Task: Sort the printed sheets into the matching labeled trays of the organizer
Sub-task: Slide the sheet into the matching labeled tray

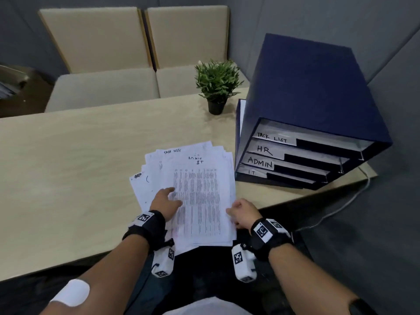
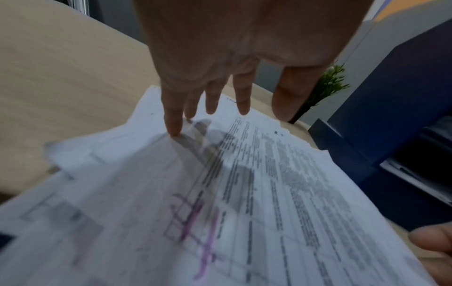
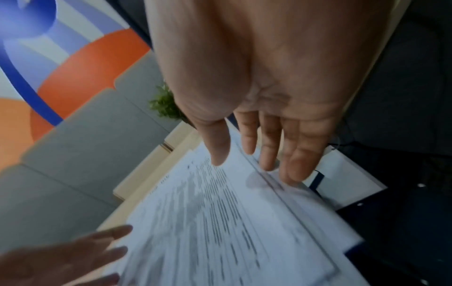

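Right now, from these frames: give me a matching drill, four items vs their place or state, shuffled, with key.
Column 1
1. left hand
2. potted plant
3. IT tray
4. TASK LIST tray

Column 2
A. bottom slot of the organizer
B. top slot of the organizer
C. fingers straight, resting on the paper stack
D. on the table, just left of the organizer

Pairs: 1-C, 2-D, 3-A, 4-B
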The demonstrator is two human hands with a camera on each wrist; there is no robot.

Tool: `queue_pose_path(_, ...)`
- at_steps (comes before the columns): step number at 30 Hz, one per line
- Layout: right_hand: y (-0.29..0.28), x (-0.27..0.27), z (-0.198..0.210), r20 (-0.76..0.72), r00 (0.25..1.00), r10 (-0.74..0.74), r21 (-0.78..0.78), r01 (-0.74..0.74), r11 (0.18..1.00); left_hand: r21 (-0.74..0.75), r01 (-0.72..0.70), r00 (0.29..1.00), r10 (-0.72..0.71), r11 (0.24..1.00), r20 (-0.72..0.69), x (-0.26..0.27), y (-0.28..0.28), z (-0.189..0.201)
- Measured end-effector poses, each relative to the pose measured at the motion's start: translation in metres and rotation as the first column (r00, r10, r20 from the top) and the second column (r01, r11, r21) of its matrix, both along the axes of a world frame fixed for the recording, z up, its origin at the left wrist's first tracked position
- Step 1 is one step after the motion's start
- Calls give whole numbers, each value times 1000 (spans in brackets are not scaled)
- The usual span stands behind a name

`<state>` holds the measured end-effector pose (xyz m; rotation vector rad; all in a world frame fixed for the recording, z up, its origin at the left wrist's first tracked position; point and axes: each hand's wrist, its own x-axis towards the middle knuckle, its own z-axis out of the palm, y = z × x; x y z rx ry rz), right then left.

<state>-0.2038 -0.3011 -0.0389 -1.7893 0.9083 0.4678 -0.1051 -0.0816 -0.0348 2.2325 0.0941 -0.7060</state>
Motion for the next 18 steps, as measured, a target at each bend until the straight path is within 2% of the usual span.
queue_pose_path(3, 17, -2, -13, -67, 997, 30, -163, -41, 986, 32, 77, 996, -75, 997, -50, -2, 11, -11)
queue_pose_path(8, 37, 0, -13, 24, 997, -67, -233, 71, 970, -15, 118, 990, -119, 993, -71, 1, 21, -15)
queue_pose_path(13, 44, 0, -16, 122, 992, -33, -223, 59, 973, -65, 125, 989, -130, 990, -72, 4, 29, -16)
queue_pose_path(18, 38, -9, -8, 178, 977, -119, -157, 148, 977, -149, 86, 991, -100, 985, -92, 3, 33, -17)
